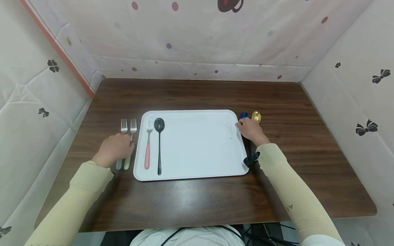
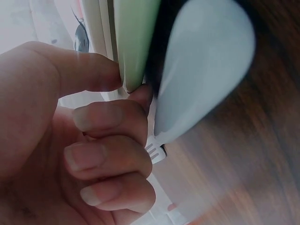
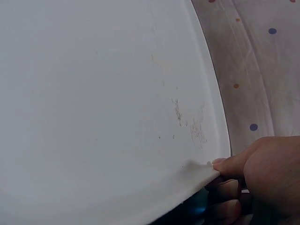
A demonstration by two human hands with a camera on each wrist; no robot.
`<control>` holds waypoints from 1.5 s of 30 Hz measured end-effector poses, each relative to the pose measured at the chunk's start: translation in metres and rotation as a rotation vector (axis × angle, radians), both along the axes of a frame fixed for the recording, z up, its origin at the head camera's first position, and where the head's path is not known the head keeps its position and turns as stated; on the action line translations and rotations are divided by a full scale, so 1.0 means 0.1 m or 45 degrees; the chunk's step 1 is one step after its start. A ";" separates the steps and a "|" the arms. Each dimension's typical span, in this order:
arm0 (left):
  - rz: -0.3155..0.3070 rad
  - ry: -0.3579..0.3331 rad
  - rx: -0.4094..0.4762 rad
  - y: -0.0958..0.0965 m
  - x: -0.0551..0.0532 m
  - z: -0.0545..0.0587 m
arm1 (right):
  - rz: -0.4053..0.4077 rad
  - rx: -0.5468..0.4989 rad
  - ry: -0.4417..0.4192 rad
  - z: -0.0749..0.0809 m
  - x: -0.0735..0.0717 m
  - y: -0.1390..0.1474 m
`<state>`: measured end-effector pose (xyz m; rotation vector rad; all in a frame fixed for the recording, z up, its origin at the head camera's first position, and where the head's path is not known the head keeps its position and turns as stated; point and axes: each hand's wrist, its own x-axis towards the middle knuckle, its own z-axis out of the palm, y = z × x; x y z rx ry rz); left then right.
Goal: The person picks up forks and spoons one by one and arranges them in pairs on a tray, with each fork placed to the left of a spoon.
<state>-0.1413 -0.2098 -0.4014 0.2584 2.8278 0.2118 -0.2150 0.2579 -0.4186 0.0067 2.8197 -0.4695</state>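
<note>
Left arm [image 1: 75, 193], lower left | left hand [image 1: 114, 149] — left of centre, pinching, other fingers [image 2: 112, 157] curled | right arm [image 1: 292, 184], lower right | right hand [image 1: 250, 130] — right of centre, thumb [image 3: 234, 165] above bent fingers

- Support surface: table [image 1: 184, 95], dark brown wood grain, rounded corners
- Centre: white tray [image 1: 197, 147], rectangular, rounded corners, long sides running left to right
- Left of tray: grey-handled fork [image 1: 124, 125] and green-handled fork [image 1: 133, 126], side by side, tines toward far edge; green-handled fork nearer the tray
- Right of tray: blue utensil [image 1: 244, 115], rounded head toward far edge, just beside the rim; gold spoon [image 1: 256, 117] to its right, handle mostly hidden
</note>
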 end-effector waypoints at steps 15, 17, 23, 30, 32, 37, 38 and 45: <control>-0.012 -0.029 0.006 -0.01 -0.03 -0.03 | -0.002 0.014 0.009 -0.02 -0.02 -0.03; -0.017 -0.021 0.011 -0.01 -0.04 -0.01 | -0.005 0.015 0.010 -0.03 -0.02 -0.02; -0.017 -0.021 0.024 0.01 -0.05 0.03 | 0.002 0.021 0.013 -0.02 -0.02 -0.02; -0.003 -0.035 0.024 0.05 -0.05 0.08 | 0.004 0.023 0.013 -0.03 -0.01 -0.03; -0.002 -0.039 0.026 0.06 -0.05 0.09 | 0.005 0.021 0.009 -0.02 -0.01 -0.03; -0.010 -0.023 0.033 0.10 -0.04 0.12 | 0.009 0.016 0.005 -0.01 0.00 -0.04; -0.014 -0.018 0.036 0.11 -0.04 0.12 | 0.008 0.019 0.007 -0.01 -0.01 -0.03; -0.042 0.015 0.034 0.16 -0.05 0.11 | 0.014 0.028 0.001 -0.01 -0.01 -0.01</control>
